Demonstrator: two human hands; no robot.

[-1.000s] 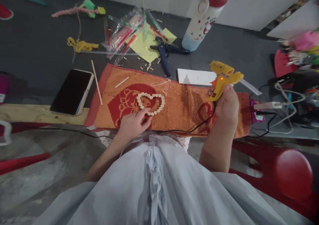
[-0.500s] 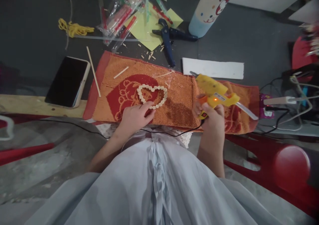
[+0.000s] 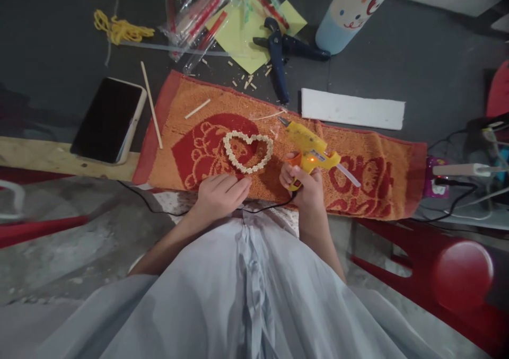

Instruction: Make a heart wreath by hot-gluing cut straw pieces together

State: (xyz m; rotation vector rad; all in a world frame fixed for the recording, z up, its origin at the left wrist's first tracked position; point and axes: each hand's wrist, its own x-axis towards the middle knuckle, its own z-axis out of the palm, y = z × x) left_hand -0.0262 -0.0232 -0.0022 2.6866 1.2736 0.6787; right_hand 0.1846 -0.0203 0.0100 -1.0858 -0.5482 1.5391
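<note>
A cream heart-shaped frame (image 3: 228, 152), built of small short pieces, lies on an orange and red towel (image 3: 360, 141). Just below its lower point, my left hand (image 3: 222, 194) rests at the towel's near edge, fingers curled together; whatever may be in them is hidden. Right of the heart, my right hand (image 3: 308, 186) grips a yellow hot glue gun (image 3: 305, 137) with its orange light lit. The nozzle points up and left, above the towel. A clear glue stick (image 3: 348, 175) sticks out of the gun's back end.
Blue cutters (image 3: 276, 62) lie beyond the towel among small cut bits, near yellow paper (image 3: 250, 59) and plastic packets. A phone (image 3: 107, 120) and thin stick (image 3: 151, 104) are left. A white strip (image 3: 352, 108), a tumbler (image 3: 350, 17) and a power strip (image 3: 437, 181) stand right.
The glue gun has moved left, closer to the heart, in my right hand. My left hand has drawn back from the heart's lower edge. The view has shifted slightly.
</note>
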